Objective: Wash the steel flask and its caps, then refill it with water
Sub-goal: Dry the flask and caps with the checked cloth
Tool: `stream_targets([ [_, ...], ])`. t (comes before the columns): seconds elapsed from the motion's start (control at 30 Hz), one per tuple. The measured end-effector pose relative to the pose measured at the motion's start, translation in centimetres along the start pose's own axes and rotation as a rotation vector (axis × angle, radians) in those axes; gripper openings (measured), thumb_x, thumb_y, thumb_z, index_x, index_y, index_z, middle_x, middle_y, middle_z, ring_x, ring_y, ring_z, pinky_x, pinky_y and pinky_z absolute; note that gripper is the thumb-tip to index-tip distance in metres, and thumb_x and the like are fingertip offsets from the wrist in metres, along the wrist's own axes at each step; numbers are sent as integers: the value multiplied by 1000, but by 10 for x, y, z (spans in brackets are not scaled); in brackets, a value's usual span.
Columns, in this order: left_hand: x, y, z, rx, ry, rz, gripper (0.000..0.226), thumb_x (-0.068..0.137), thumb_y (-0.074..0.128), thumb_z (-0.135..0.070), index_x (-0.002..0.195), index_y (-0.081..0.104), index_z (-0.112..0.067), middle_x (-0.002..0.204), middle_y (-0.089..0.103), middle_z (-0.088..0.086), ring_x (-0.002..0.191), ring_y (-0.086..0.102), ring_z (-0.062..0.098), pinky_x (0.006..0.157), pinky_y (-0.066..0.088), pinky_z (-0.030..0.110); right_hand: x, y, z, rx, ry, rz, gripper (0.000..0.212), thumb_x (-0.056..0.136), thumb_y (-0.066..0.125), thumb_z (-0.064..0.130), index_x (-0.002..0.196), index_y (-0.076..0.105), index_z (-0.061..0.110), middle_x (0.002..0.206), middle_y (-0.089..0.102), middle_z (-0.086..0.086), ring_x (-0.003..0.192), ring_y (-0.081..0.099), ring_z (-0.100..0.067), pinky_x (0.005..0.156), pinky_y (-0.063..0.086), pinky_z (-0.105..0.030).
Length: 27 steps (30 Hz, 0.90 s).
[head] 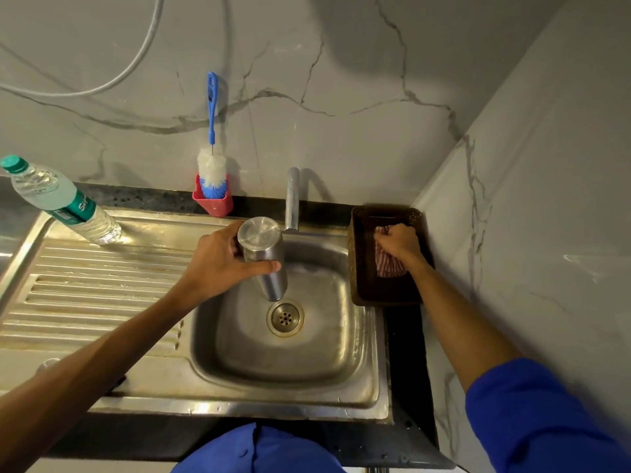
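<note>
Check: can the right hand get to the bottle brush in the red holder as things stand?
Probably yes. The path from the right hand to the bottle brush crosses only the tap, which it could pass around. But that hand grips a striped cloth in the brown tray, so it must drop that first.

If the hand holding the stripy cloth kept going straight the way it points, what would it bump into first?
Probably the far wall of the dark brown plastic basket. The right hand, gripping the red-and-white striped cloth, points that way. Beyond it stands the grey marble wall; depth is unclear.

Silver flask, red-striped cloth, blue brush.
</note>
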<state>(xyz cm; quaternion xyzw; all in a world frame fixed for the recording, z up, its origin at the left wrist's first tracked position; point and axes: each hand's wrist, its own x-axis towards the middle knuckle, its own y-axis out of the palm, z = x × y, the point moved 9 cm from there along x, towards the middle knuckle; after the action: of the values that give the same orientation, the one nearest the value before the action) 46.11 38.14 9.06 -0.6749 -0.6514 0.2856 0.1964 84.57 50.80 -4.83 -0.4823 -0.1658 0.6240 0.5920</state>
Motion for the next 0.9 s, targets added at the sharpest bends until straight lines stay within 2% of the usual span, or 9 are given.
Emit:
stream_targets([
  [0.17,-5,-7,4,-91,-17,-44,86,66,91,-49,140,60,-19,122,71,-1,101,66,14,77,45,11,-23,-23,-25,654,173,29,41,101,47,50,109,71,17,108,76,-6,102,71,-24,95,57,-47],
  [0.27,-10,-6,4,-170,-10,-67,86,65,91,-47,140,58,-20,123,67,-5,107,65,15,82,48,17,-48,-30,-23,965,234,15,43,107,37,44,103,71,19,107,76,-4,99,71,-21,86,57,-40],
  [0.33,-17,-7,2,-216,5,-82,86,64,91,-45,139,56,-24,125,65,-7,111,64,16,89,51,24,-68,-29,-18,1102,280,29,42,105,37,44,102,69,18,103,74,-5,98,70,-22,79,55,-35],
  [0.4,-25,-9,6,-271,1,-87,87,64,92,-47,139,53,-28,129,64,-7,114,63,15,95,52,30,-89,-26,-5,1213,260,72,42,100,46,48,110,68,14,107,73,-9,103,69,-26,86,54,-38],
  [0.47,-33,-11,10,-371,-25,-98,93,63,96,-54,141,53,-28,132,66,-7,115,65,11,97,52,30,-114,-19,11,1270,219,135,52,90,67,51,123,67,11,118,74,-13,111,70,-32,99,54,-46],
  [0.53,-44,-14,13,-496,-55,-130,94,64,95,-55,144,53,-29,133,66,-7,118,63,5,95,51,24,-140,-12,30,1257,153,163,56,84,81,40,130,66,11,122,74,-15,115,71,-34,102,54,-47],
  [0.63,-62,-17,15,-663,-110,-224,86,74,87,-50,148,49,-31,136,64,-6,119,61,5,97,51,28,-172,-4,56,1225,66,125,39,95,72,24,131,65,11,122,74,-11,108,74,-26,89,56,-37],
  [0.73,-69,-16,26,-781,-157,-263,89,78,79,-67,152,37,-41,141,58,-9,126,60,12,107,50,41,-201,4,82,1229,-1,105,39,98,67,25,135,62,16,124,74,-7,110,73,-23,84,59,-33],
  [0.9,-68,-20,26,-833,-138,-277,63,92,65,-67,147,39,-49,136,61,-6,120,67,13,106,55,51,-248,18,147,1113,-193,47,36,100,62,31,136,62,35,137,65,6,126,62,-18,105,52,-42],
])
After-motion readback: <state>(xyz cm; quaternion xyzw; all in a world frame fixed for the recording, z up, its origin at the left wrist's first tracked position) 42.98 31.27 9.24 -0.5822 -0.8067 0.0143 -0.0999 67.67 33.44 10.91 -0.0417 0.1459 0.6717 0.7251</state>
